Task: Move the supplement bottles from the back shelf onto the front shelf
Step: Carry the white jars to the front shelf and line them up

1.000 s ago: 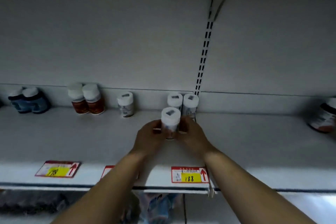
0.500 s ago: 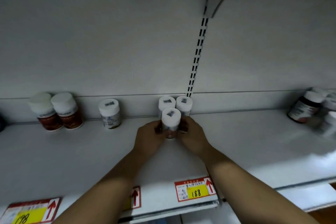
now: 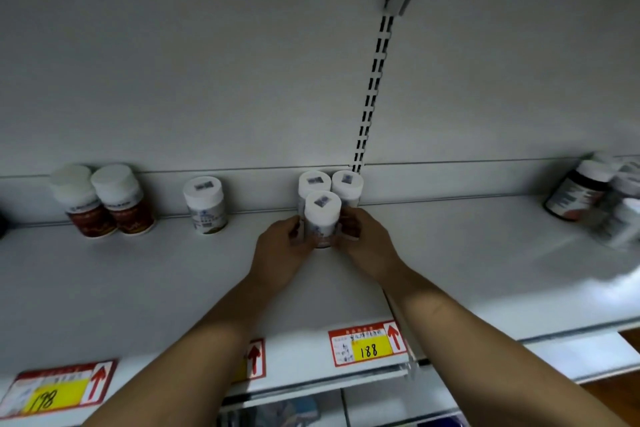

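Hands, left hand, right hand, gripping white-capped bottle, shelf

Grey back panel, slotted upright, dim light

The view was swung rightward and tipped: the blue bottles at far left were all but lost from sight, the dark bottles at right were drawn in, and the held bottle was centred before the back pair
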A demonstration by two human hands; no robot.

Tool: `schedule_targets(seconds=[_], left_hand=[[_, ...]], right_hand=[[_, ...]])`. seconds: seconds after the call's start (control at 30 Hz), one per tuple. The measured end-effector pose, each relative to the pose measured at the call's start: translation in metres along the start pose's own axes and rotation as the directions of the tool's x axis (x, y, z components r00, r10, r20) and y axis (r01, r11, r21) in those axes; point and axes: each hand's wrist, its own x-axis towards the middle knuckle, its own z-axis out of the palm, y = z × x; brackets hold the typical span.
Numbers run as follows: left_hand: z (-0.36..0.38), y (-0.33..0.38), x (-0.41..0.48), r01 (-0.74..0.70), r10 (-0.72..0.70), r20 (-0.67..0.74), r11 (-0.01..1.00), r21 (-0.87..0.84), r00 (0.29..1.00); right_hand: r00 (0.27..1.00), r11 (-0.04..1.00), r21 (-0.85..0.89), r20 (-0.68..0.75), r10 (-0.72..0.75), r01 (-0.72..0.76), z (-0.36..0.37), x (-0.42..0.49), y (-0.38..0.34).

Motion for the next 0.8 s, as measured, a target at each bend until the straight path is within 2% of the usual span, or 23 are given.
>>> schedule_targets(seconds=[0.13, 0.3, 0.37, 0.43, 0.57, 0.8], left_hand=[[-0.006, 0.000, -0.008, 0.027, -0.031, -0.086, 0.999, -0.042, 0.996], [-0.009, 0.022, -0.033, -0.067, 0.059, -0.236, 0.997, -0.026, 0.970], [0.001, 0.039, -0.046, -0.086, 0.061, -0.271, 0.993, -0.082, 0.961], [0.017, 0.060, -0.061, -0.086, 0.050, -0.270, 0.989, -0.124, 0.961], [0.070, 0.110, -0.092, -0.164, 0.125, -0.231, 0.974, -0.158, 0.965], [0.214, 0.239, -0.128, -0.197, 0.155, -0.138, 0.901, -0.387, 0.978]], right_hand=[[0.997, 0.995, 0.083, -0.048, 0.065, -0.061, -0.015, -0.012, -0.002], [0.988, 0.984, 0.167, -0.124, 0.089, -0.067, -0.043, -0.033, -0.002], [0.987, 0.984, 0.170, -0.136, 0.083, -0.060, -0.058, -0.043, 0.000], [0.989, 0.985, 0.169, -0.131, 0.065, -0.042, -0.078, -0.056, 0.003], [0.988, 0.979, 0.206, -0.152, 0.023, 0.009, -0.136, -0.094, 0.020], [0.975, 0.968, 0.251, -0.206, 0.076, -0.023, -0.294, -0.163, 0.080]])
